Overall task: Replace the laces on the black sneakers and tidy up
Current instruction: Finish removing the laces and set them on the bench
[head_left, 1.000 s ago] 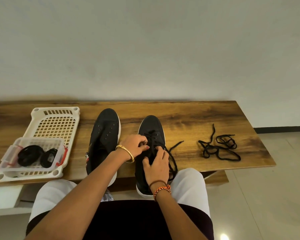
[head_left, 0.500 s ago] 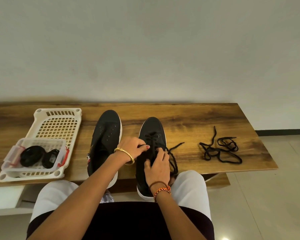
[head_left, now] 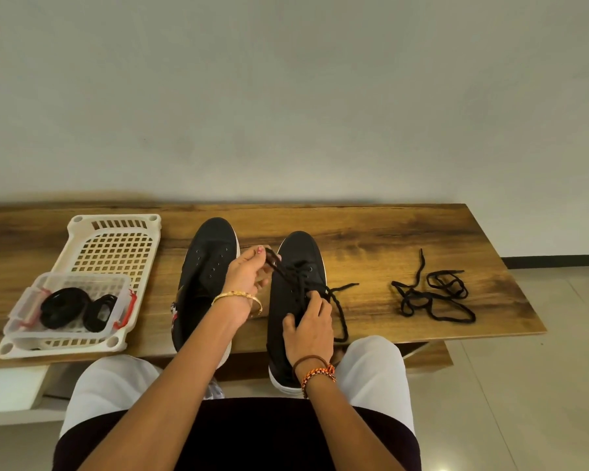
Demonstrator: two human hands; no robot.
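So we've got both black sneakers on the wooden surface [head_left: 371,232], toes pointing to 12 o'clock. Our left hand [head_left: 247,283] has its fingers [head_left: 252,254] pinched on one end of the black lace [head_left: 286,270], lifted up between the shoes. Our right hand [head_left: 312,329] is curled over the right sneaker [head_left: 296,253], gripping it near the eyelets. The left sneaker [head_left: 211,253] sits unlaced at 9 o'clock of that. A loose lace [head_left: 432,297] lies tangled at 3 o'clock, and a white basket [head_left: 116,226] with a clear box [head_left: 24,311] is over at 9.
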